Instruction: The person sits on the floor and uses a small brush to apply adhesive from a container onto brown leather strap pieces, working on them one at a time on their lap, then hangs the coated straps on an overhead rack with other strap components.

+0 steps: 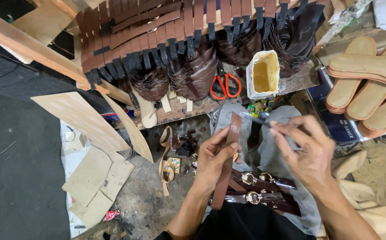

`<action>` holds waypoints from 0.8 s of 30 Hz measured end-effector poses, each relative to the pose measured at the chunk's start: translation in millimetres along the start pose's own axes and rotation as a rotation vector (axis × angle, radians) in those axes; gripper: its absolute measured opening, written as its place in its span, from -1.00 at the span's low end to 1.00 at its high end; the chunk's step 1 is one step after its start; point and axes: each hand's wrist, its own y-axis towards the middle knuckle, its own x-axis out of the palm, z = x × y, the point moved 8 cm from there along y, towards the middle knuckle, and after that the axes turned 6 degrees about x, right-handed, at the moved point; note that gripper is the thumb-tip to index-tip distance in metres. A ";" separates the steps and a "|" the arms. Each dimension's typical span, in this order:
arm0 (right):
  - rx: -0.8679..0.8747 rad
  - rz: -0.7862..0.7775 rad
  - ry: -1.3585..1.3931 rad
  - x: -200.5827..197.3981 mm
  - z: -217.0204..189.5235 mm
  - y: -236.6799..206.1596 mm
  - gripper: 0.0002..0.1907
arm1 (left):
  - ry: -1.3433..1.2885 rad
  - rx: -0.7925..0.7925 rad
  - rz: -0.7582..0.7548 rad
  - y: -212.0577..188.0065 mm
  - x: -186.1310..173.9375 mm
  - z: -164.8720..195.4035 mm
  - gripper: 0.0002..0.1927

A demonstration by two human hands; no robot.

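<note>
Item: brown leather strap [228, 151], long axis running upright over my lap, clamped in my left hand [213, 160]. My right hand [306, 153] pinches a thin tool [257, 119] just right of the strap's top end. Buckled straps [257, 191] lie below.

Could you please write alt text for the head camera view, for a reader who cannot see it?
The left hand holds up a brown leather strap while the right hand brings a thin brush to its top. Beyond sit orange-handled scissors and an open glue container.
</note>
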 end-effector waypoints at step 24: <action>0.081 0.026 -0.031 -2.8 2.7 -2.3 -0.76 | 0.025 -0.072 -0.046 -1.2 -6.7 -12.6 -0.38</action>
